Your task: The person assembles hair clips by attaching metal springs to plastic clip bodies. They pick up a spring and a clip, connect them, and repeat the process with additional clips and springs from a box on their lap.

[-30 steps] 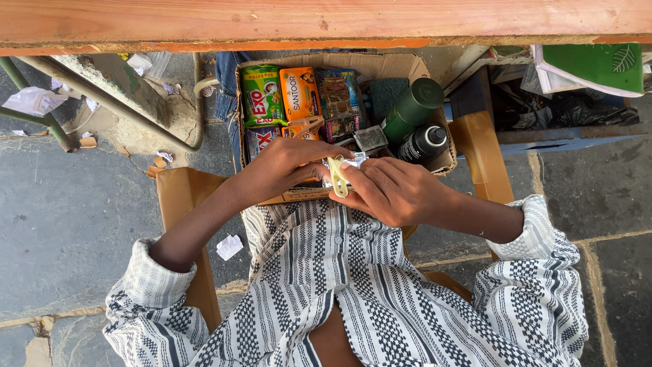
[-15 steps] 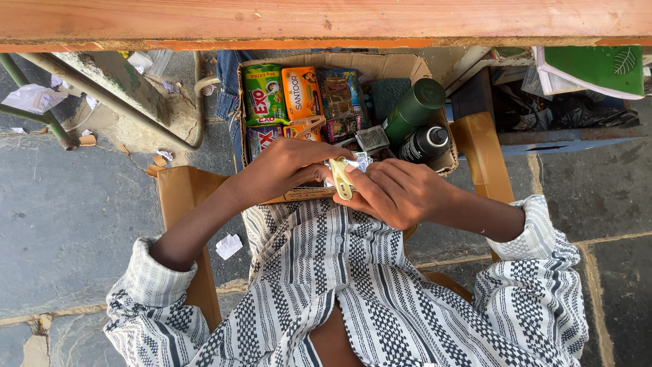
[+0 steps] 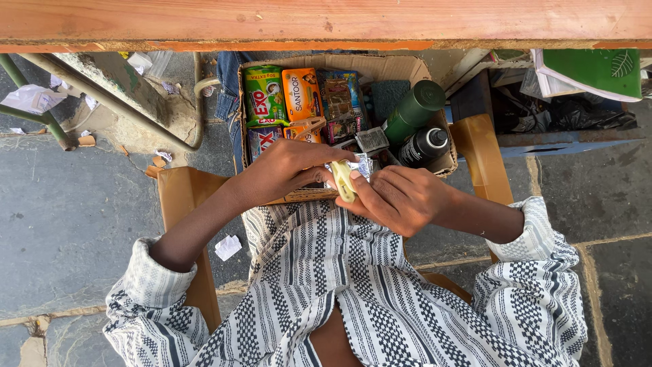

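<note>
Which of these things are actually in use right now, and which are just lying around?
In use:
- small pale yellow-green item, held between both hands
- crinkled silver foil wrapper beside it
- left hand, right hand
- open cardboard box on the lap

Lying about:
- green and orange packets in the box
- dark green cylindrical bottle
- black spray can
- paper scraps on the stone floor

A small pale yellow-green plastic piece, curved and slender, stands roughly upright, pinched from both sides. Behind it, touching, is a crinkled silvery foil wrapper, partly opened and bunched. Both sit just at the near edge of a cardboard box.
</note>
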